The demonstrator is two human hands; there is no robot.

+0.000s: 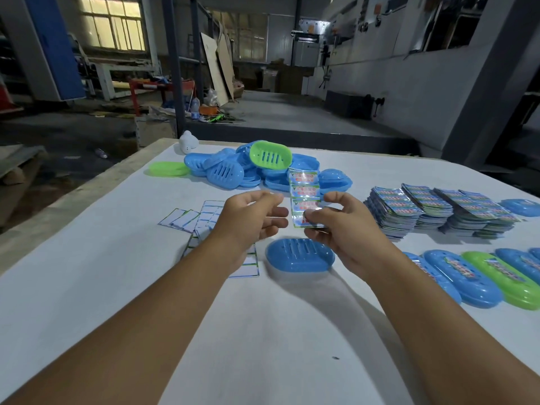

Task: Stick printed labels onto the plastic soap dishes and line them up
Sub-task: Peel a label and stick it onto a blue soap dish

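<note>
1. The right hand held a glossy printed label sheet upright above the middle of the white table, thumb and fingers pinching the sheet's lower end.
2. The left hand hovered just beside the sheet, fingers loosely curled and gripping nothing, clear of the sheet.
3. A blue oval plastic soap dish lay slotted side up on the table, directly below both hands.
4. A heap of unlabelled blue soap dishes, with a green slotted soap dish on top, sat near the table's far edge.
5. Stacks of printed label sheets stood toward the right edge.
6. A row of labelled blue and green soap dishes lay side by side, touching, along the right edge, nearer than the stacks.
7. White peeled backing papers with blue borders lay scattered left of the single dish, partly under the left forearm.
</note>
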